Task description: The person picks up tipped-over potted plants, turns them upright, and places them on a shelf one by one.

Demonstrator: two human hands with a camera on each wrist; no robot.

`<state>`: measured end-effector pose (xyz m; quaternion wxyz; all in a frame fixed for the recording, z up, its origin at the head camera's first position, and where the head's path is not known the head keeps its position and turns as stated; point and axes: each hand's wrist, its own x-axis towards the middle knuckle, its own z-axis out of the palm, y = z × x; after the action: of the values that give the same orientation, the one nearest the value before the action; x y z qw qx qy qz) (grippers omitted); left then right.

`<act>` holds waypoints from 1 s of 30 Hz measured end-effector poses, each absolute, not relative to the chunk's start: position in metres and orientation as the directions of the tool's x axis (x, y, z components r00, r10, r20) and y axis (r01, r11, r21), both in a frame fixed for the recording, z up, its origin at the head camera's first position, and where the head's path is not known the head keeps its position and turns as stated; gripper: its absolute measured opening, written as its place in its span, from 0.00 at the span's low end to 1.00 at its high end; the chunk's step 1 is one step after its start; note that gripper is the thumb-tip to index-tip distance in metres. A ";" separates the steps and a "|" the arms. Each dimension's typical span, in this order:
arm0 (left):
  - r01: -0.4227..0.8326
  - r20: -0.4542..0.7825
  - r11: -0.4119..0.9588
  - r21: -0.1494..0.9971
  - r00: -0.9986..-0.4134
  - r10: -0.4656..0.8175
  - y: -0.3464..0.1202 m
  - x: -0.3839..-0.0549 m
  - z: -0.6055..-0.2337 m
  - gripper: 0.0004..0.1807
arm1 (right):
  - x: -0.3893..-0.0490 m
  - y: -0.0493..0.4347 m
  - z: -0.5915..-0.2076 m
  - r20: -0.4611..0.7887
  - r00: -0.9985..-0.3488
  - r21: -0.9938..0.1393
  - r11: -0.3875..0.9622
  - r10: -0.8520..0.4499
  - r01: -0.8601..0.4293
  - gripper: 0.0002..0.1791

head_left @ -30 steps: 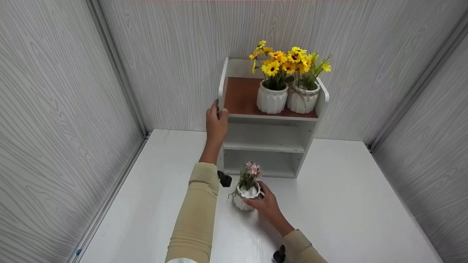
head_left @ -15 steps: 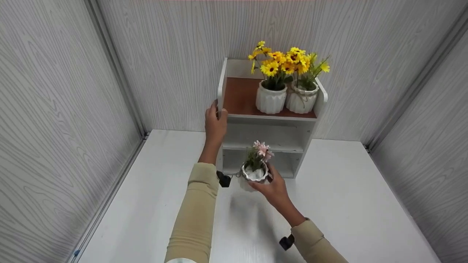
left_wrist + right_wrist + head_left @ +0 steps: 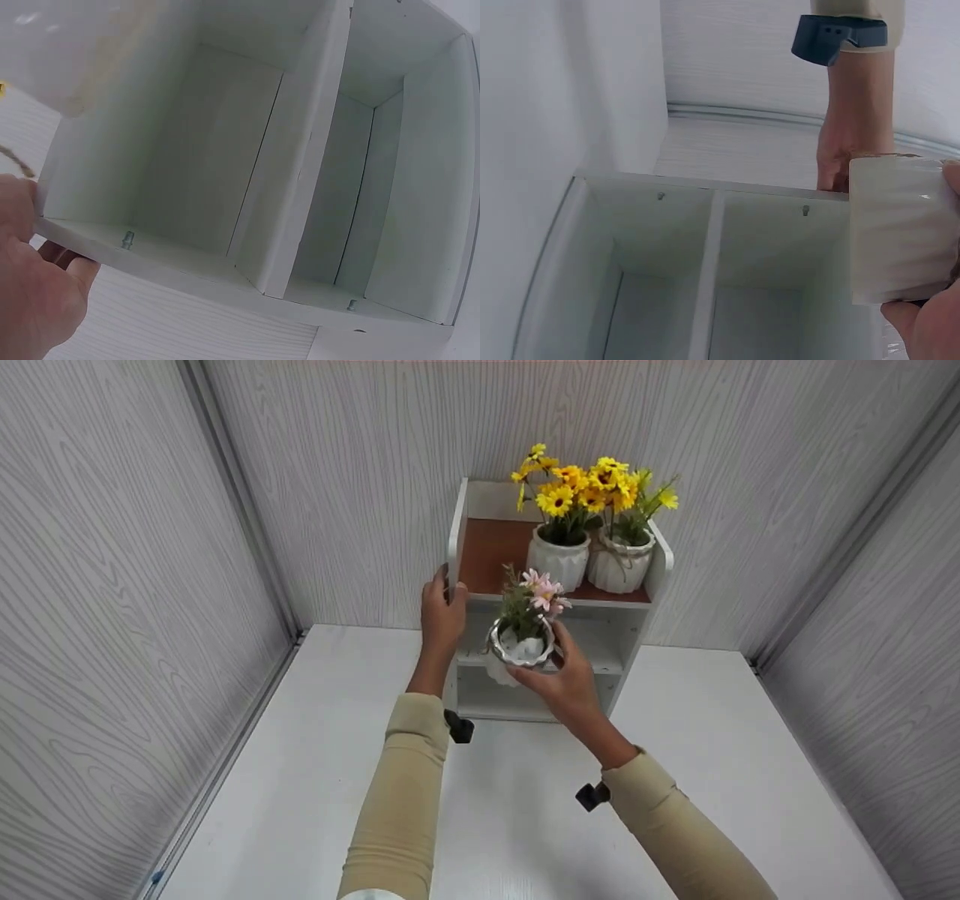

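My left hand (image 3: pixel 442 619) grips the left side panel of a small white shelf unit (image 3: pixel 456 536), with the thumb in front and the fingers behind the board. In the left wrist view the same hand (image 3: pixel 37 277) holds the panel's edge. A ribbed white flowerpot (image 3: pixel 522 651) with pink flowers and green leaves is off the table, slightly tilted, in front of the middle shelf. Round its right side curl the thumb and fingers of my right hand (image 3: pixel 574 682). The right wrist view shows the pot (image 3: pixel 900 232) from its side, close to the unit's edge.
On the right of the red-brown top shelf (image 3: pixel 491 559) stand two white pots (image 3: pixel 556 566) with yellow flowers, one tied with twine (image 3: pixel 621 562). Below are two white compartments (image 3: pixel 491 701). The unit stands on a white table (image 3: pixel 697 780) between wood-grain walls.
My right hand has lifted the potted pink flowers from the table, up and forward to just below the top shelf's front edge. The left hand has stayed on the side panel.
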<state>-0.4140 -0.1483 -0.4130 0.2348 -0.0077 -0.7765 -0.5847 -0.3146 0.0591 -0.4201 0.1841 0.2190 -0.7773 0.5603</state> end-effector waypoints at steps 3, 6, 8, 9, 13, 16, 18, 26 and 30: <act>0.289 0.373 0.307 0.907 -0.889 -0.267 -0.150 -0.415 -0.414 0.31 | -0.323 0.052 -0.405 0.555 -0.823 -0.774 0.288 -0.119 -0.563 0.53; 0.290 0.373 0.301 0.908 -0.888 -0.271 -0.150 -0.415 -0.415 0.32 | -0.331 0.046 -0.394 0.581 -0.806 -0.757 0.288 -0.116 -0.587 0.54; 0.289 0.367 0.289 0.913 -0.890 -0.269 -0.150 -0.414 -0.416 0.33 | -0.336 0.042 -0.388 0.598 -0.793 -0.744 0.285 -0.116 -0.604 0.54; 0.290 0.367 0.287 0.913 -0.891 -0.267 -0.150 -0.413 -0.416 0.34 | -0.338 0.040 -0.385 0.604 -0.788 -0.741 0.283 -0.115 -0.609 0.54; 0.287 0.371 0.308 0.907 -0.890 -0.265 -0.149 -0.413 -0.414 0.34 | -0.346 0.032 -0.376 0.620 -0.778 -0.726 0.300 -0.102 -0.619 0.53; 0.281 0.377 0.334 0.900 -0.887 -0.269 -0.149 -0.413 -0.413 0.34 | -0.355 0.027 -0.371 0.635 -0.768 -0.709 0.328 -0.086 -0.624 0.53; 0.271 0.368 0.335 0.902 -0.890 -0.270 -0.149 -0.413 -0.413 0.33 | -0.361 0.025 -0.369 0.648 -0.758 -0.700 0.332 -0.076 -0.632 0.53; 0.291 0.379 0.342 0.894 -0.897 -0.228 -0.151 -0.412 -0.413 0.39 | -0.380 0.016 -0.366 0.644 -0.765 -0.704 0.365 -0.034 -0.609 0.54; 0.297 0.389 0.355 0.886 -0.894 -0.224 -0.151 -0.411 -0.412 0.44 | -0.384 0.010 -0.364 0.631 -0.775 -0.712 0.383 -0.020 -0.589 0.54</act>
<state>-0.4111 -0.1514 -0.4123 0.2295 -0.0232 -0.7906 -0.5673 -0.3842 0.0103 -0.3636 0.2734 0.1937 -0.7853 0.5206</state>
